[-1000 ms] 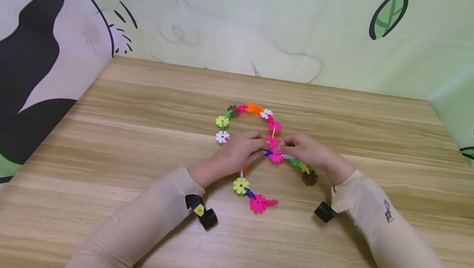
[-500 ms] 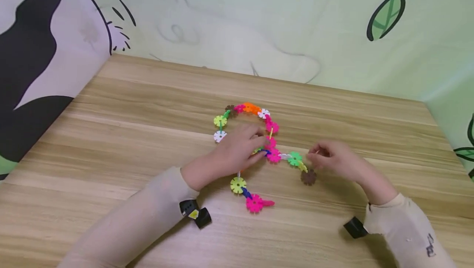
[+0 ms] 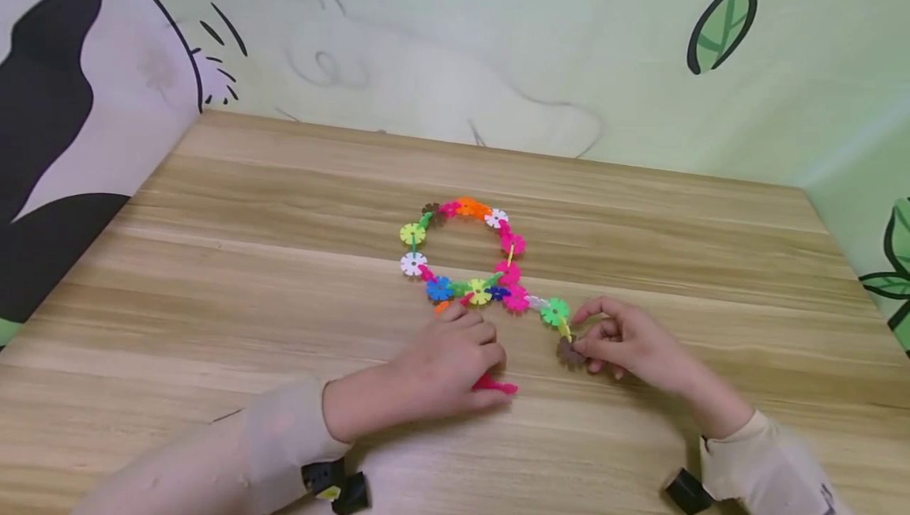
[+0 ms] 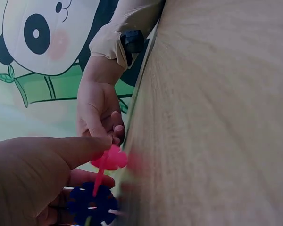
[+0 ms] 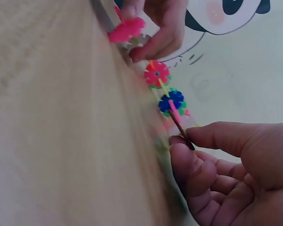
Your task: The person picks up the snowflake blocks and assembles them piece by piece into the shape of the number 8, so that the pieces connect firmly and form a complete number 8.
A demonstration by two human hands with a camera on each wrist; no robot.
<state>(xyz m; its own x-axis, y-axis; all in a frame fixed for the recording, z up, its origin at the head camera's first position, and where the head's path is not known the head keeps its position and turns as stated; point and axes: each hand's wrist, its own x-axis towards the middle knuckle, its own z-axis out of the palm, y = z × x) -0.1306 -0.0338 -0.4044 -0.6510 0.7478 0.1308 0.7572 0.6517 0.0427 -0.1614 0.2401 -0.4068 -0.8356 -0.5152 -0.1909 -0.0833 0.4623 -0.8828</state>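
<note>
Colourful notched plastic snowflake discs are joined into a chain on the table, with a closed ring at the back and two tails. With thumb and fingertips, my right hand pinches the brown snowflake disc ending the right tail; the right wrist view shows that disc edge-on. Over the front tail, my left hand grips a pink snowflake disc between thumb and fingers. A dark blue disc joined to it lies by those fingers. In the head view the left hand hides most of this tail.
The wooden table meets a pale green printed wall at the back. A panda picture covers the left side. Small black cameras sit on both wrists.
My left hand has moved from the ring's lower right towards the front tail and grips it. My right hand has left the middle joint, swung right, and now pinches the brown disc.
</note>
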